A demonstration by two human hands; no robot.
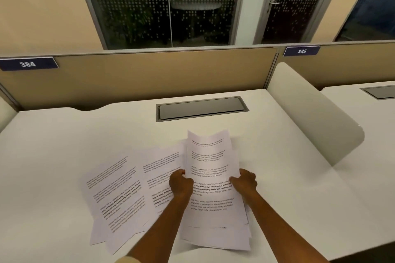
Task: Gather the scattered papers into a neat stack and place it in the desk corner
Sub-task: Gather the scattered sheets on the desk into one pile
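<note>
A bundle of printed white papers (210, 162) is held a little above the white desk (64, 139), its top sheet bowed upward. My left hand (180, 183) grips the bundle's left edge and my right hand (244, 181) grips its right edge. The lower ends of the held sheets fan out unevenly near the desk's front. To the left, loose printed sheets (115, 194) lie overlapping and askew on the desk, partly under my left forearm.
A grey cable flap (201, 108) is set into the desk behind the papers. A tan partition (139, 74) labelled 384 closes the back. A curved white divider (310, 113) bounds the right side, with another desk beyond it.
</note>
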